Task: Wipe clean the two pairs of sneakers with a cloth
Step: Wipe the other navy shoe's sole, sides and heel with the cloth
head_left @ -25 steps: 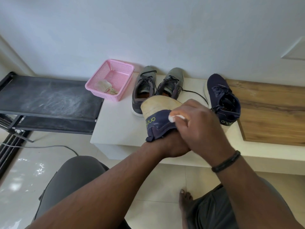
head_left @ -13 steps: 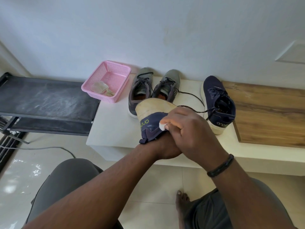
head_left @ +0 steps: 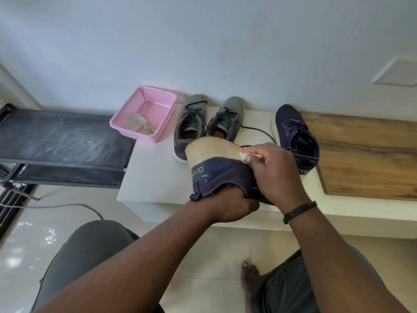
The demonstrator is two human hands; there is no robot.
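Note:
My left hand point(head_left: 228, 203) is pushed inside a navy sneaker point(head_left: 216, 170) and holds it up with its beige sole facing away from me. My right hand point(head_left: 275, 170) pinches a small white cloth point(head_left: 244, 156) against the sole's right edge. The second navy sneaker point(head_left: 293, 132) stands on the white ledge point(head_left: 149, 175) to the right. A grey pair, the left sneaker point(head_left: 190, 123) and the right sneaker point(head_left: 228, 119), stands by the wall behind the held shoe.
A pink basket point(head_left: 144, 114) with a crumpled rag point(head_left: 137, 123) sits at the ledge's back left. A black metal rack point(head_left: 61, 141) stands on the left, a wooden board point(head_left: 365, 154) lies on the right. My knees and a bare foot point(head_left: 248, 276) are on the tiled floor below.
My right hand has slid the cloth from the navy heel area up onto the right edge of the sole. The held sneaker stays in about the same place.

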